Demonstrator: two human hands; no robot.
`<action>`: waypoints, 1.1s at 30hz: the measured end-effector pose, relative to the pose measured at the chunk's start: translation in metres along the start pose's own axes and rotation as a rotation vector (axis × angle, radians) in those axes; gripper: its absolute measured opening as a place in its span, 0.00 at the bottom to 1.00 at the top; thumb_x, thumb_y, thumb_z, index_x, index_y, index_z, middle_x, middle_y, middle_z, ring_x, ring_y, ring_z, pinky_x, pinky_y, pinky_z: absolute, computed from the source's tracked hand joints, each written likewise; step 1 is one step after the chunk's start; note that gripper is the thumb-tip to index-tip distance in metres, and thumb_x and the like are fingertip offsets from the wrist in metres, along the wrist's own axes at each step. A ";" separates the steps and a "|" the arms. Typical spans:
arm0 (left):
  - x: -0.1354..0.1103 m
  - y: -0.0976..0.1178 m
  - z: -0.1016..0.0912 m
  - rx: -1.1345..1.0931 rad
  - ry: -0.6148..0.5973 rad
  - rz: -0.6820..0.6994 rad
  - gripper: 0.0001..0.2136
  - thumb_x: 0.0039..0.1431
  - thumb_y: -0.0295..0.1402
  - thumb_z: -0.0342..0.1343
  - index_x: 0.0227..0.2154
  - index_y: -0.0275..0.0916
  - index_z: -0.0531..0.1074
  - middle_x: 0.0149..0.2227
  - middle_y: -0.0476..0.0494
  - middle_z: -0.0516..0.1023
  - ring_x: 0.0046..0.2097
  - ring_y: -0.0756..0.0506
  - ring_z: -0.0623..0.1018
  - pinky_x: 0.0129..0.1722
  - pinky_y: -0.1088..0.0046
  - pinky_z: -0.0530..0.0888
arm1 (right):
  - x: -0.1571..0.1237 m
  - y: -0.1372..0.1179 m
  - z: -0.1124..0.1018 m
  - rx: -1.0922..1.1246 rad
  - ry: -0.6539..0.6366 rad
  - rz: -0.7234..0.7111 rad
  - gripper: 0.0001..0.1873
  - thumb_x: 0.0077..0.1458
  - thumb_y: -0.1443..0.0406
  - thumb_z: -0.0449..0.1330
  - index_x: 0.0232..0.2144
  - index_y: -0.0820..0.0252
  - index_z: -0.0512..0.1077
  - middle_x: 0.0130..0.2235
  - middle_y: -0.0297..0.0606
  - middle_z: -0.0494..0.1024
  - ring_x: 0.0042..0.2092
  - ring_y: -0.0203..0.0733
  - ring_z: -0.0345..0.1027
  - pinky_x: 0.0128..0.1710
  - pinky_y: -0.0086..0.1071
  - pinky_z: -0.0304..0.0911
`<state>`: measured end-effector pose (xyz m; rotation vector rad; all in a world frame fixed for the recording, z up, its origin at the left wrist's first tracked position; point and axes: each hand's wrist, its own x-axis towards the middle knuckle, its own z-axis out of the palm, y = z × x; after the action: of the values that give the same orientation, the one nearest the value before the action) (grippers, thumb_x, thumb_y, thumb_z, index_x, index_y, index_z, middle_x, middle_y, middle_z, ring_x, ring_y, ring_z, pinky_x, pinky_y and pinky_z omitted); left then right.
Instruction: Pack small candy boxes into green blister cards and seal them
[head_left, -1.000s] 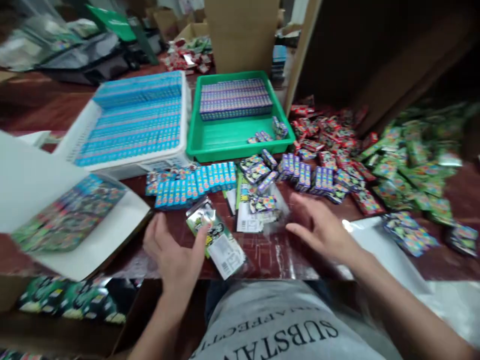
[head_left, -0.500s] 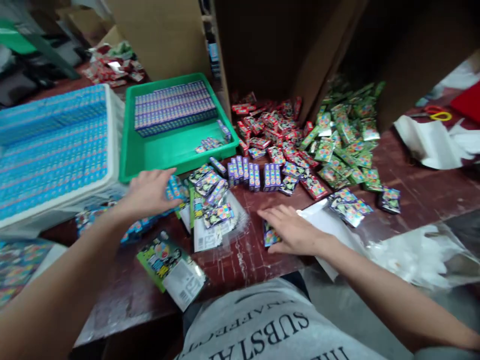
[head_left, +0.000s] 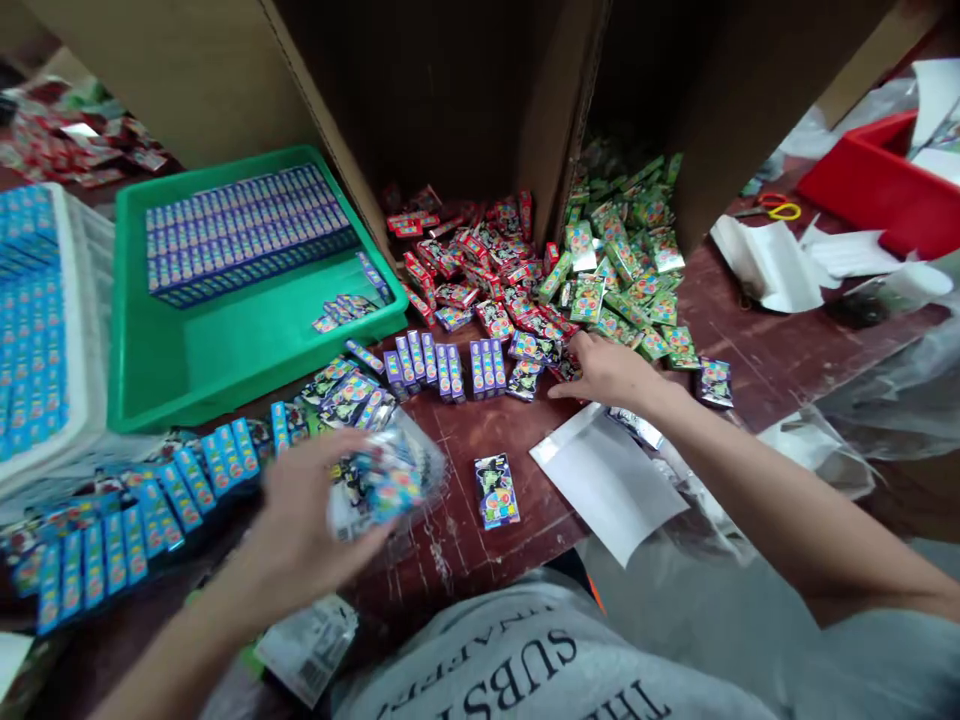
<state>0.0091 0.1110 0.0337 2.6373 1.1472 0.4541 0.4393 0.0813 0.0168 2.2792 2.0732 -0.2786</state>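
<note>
My left hand [head_left: 319, 525] is blurred above the near table, fingers closed around a small blue box [head_left: 397, 485]. Under and behind that hand lie clear printed bags [head_left: 420, 440]. My right hand [head_left: 611, 375] reaches to the near edge of the red pile, thumb and fingers around a small dark-red box [head_left: 566, 365], partly hidden by them. Between my hands a purple printed box [head_left: 496, 490] lies flat on the table. Beyond it several purple boxes [head_left: 487, 368] stand in a row. Blue boxes [head_left: 180, 490] line up at the left.
A green tray [head_left: 255, 350] with stacked purple boxes stands at the left, beside a white crate [head_left: 82, 330] of blue boxes. Red boxes [head_left: 480, 260] and green boxes [head_left: 630, 260] spill from cardboard cartons. White paper [head_left: 611, 485], scissors [head_left: 780, 208] and a red bin [head_left: 862, 180] are rightward.
My right hand has left the purple box and moved forward to a red one. My left hand has moved nearer with the blue box. The view has turned right.
</note>
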 end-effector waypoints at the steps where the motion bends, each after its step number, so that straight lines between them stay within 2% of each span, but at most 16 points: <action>1: -0.004 0.018 0.013 -0.047 -0.065 0.103 0.29 0.55 0.41 0.63 0.58 0.46 0.61 0.58 0.37 0.73 0.60 0.34 0.72 0.60 0.50 0.67 | -0.001 -0.006 0.002 0.004 0.003 0.013 0.30 0.54 0.51 0.67 0.50 0.65 0.69 0.46 0.54 0.78 0.47 0.57 0.74 0.43 0.41 0.67; 4: -0.011 0.050 0.043 -0.104 -0.254 0.157 0.28 0.56 0.34 0.61 0.59 0.42 0.60 0.61 0.35 0.72 0.63 0.33 0.70 0.64 0.47 0.60 | -0.017 -0.017 -0.002 0.029 0.043 0.068 0.25 0.56 0.60 0.63 0.52 0.66 0.68 0.44 0.55 0.79 0.43 0.58 0.75 0.39 0.41 0.67; 6: -0.012 0.056 0.052 -0.119 -0.304 0.138 0.30 0.55 0.33 0.61 0.60 0.40 0.60 0.63 0.34 0.70 0.65 0.33 0.67 0.65 0.47 0.56 | -0.038 -0.022 -0.009 0.131 0.123 0.120 0.27 0.56 0.61 0.61 0.57 0.64 0.66 0.40 0.51 0.81 0.38 0.57 0.76 0.36 0.42 0.67; 8: -0.011 0.055 0.054 -0.116 -0.330 0.133 0.32 0.54 0.35 0.63 0.62 0.39 0.61 0.64 0.33 0.69 0.67 0.32 0.64 0.66 0.46 0.53 | -0.061 -0.028 -0.012 0.351 0.148 0.098 0.28 0.58 0.60 0.60 0.59 0.60 0.65 0.38 0.45 0.82 0.34 0.53 0.77 0.34 0.42 0.68; 10: -0.006 0.054 0.055 -0.104 -0.343 0.138 0.36 0.54 0.42 0.66 0.63 0.38 0.60 0.66 0.31 0.67 0.68 0.30 0.62 0.67 0.44 0.50 | -0.082 -0.040 -0.006 0.588 0.055 0.002 0.24 0.59 0.59 0.59 0.58 0.54 0.69 0.41 0.42 0.83 0.36 0.51 0.78 0.36 0.41 0.70; 12: 0.001 0.055 0.059 -0.105 -0.344 0.155 0.46 0.50 0.51 0.68 0.66 0.37 0.57 0.68 0.29 0.63 0.69 0.28 0.60 0.67 0.43 0.49 | -0.095 -0.056 0.009 0.724 -0.053 -0.057 0.21 0.60 0.59 0.59 0.55 0.50 0.72 0.47 0.39 0.83 0.39 0.48 0.79 0.39 0.41 0.73; 14: 0.011 0.058 0.068 -0.136 -0.351 0.200 0.55 0.45 0.59 0.68 0.70 0.37 0.51 0.70 0.26 0.59 0.70 0.27 0.58 0.67 0.43 0.51 | -0.100 -0.071 0.026 0.774 -0.112 -0.051 0.21 0.60 0.60 0.60 0.56 0.49 0.72 0.50 0.38 0.82 0.39 0.47 0.79 0.41 0.42 0.75; 16: 0.021 0.062 0.076 -0.180 -0.392 0.258 0.59 0.44 0.61 0.68 0.72 0.38 0.46 0.71 0.26 0.56 0.70 0.27 0.58 0.67 0.45 0.54 | -0.100 -0.084 0.040 0.766 -0.127 -0.060 0.22 0.61 0.61 0.60 0.57 0.50 0.72 0.53 0.41 0.80 0.41 0.48 0.79 0.44 0.42 0.76; 18: 0.026 0.068 0.079 -0.206 -0.440 0.286 0.59 0.44 0.59 0.69 0.72 0.40 0.45 0.71 0.28 0.57 0.69 0.29 0.60 0.66 0.48 0.58 | -0.100 -0.092 0.044 0.719 -0.129 -0.105 0.23 0.62 0.62 0.58 0.59 0.53 0.71 0.55 0.45 0.79 0.48 0.51 0.78 0.50 0.44 0.74; 20: 0.025 0.074 0.075 -0.176 -0.454 0.252 0.57 0.45 0.53 0.71 0.72 0.42 0.46 0.70 0.31 0.59 0.67 0.29 0.63 0.65 0.49 0.62 | -0.102 -0.097 0.041 0.651 -0.122 -0.139 0.23 0.63 0.63 0.57 0.60 0.54 0.71 0.55 0.46 0.78 0.54 0.53 0.76 0.56 0.45 0.71; 23: 0.013 0.074 0.060 -0.082 -0.436 0.172 0.50 0.49 0.39 0.71 0.71 0.45 0.50 0.66 0.34 0.65 0.63 0.29 0.68 0.61 0.49 0.68 | -0.105 -0.102 0.030 0.567 -0.111 -0.147 0.21 0.61 0.62 0.61 0.57 0.49 0.75 0.54 0.42 0.78 0.53 0.52 0.76 0.54 0.42 0.73; 25: 0.004 0.067 0.053 -0.067 -0.428 0.160 0.46 0.50 0.33 0.69 0.70 0.48 0.54 0.61 0.36 0.71 0.60 0.30 0.71 0.58 0.50 0.71 | -0.099 -0.094 0.020 0.498 -0.053 -0.143 0.22 0.59 0.58 0.64 0.56 0.46 0.75 0.53 0.39 0.77 0.49 0.50 0.77 0.49 0.38 0.75; 28: -0.005 0.051 0.048 -0.110 -0.351 0.142 0.42 0.50 0.35 0.71 0.68 0.50 0.59 0.58 0.36 0.72 0.58 0.30 0.73 0.56 0.50 0.75 | -0.070 -0.057 0.000 0.410 0.123 -0.061 0.26 0.62 0.52 0.61 0.60 0.54 0.71 0.54 0.46 0.74 0.51 0.51 0.74 0.52 0.40 0.72; 30: -0.010 0.041 0.048 -0.157 -0.288 0.113 0.42 0.50 0.41 0.71 0.67 0.50 0.60 0.57 0.36 0.71 0.57 0.31 0.75 0.55 0.51 0.76 | -0.041 -0.018 -0.013 0.337 0.251 0.059 0.29 0.64 0.54 0.59 0.62 0.62 0.67 0.57 0.56 0.70 0.60 0.61 0.66 0.60 0.51 0.63; 31: -0.013 0.038 0.049 -0.186 -0.265 0.101 0.40 0.52 0.42 0.70 0.67 0.51 0.60 0.57 0.36 0.71 0.57 0.32 0.75 0.55 0.52 0.76 | -0.026 0.003 -0.018 0.229 0.335 0.166 0.31 0.62 0.54 0.60 0.63 0.63 0.66 0.57 0.58 0.69 0.61 0.64 0.64 0.59 0.54 0.62; 33: -0.019 0.032 0.049 -0.245 -0.235 0.085 0.35 0.56 0.42 0.67 0.66 0.52 0.61 0.57 0.38 0.70 0.57 0.34 0.76 0.56 0.55 0.77 | -0.002 0.038 -0.026 0.098 0.347 0.350 0.35 0.59 0.54 0.63 0.63 0.67 0.65 0.58 0.64 0.69 0.59 0.69 0.64 0.54 0.55 0.63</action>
<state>0.0363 0.0715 -0.0050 2.4540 0.8534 0.2706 0.4793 0.0793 0.0390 2.8663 1.7647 0.0375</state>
